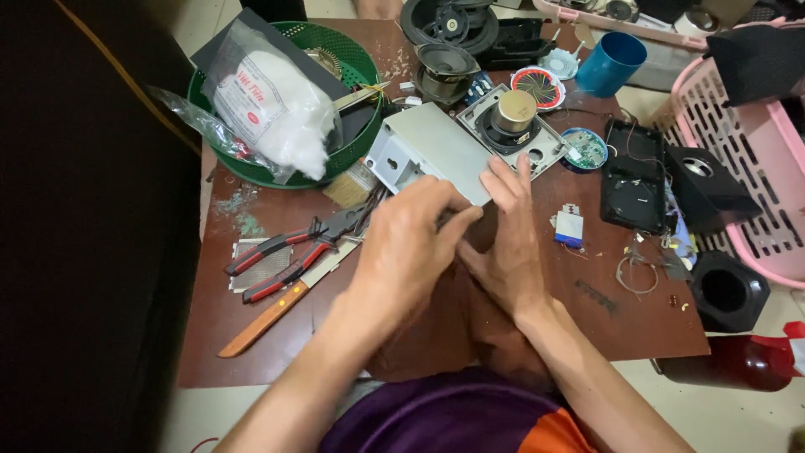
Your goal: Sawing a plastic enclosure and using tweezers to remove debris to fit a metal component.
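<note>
Both hands are closed on a grey speaker panel (436, 151): the left hand (407, 243) grips its near corner, the right hand (510, 243) is pressed against its near edge. A round speaker driver (511, 117) is seen mounted at its far end. Open brown counter (604, 319) is left at the near right. Closer obstacles are found left: a green basket (340, 164), red-handled pliers (285, 256), a wooden-handled knife (264, 319).
</note>
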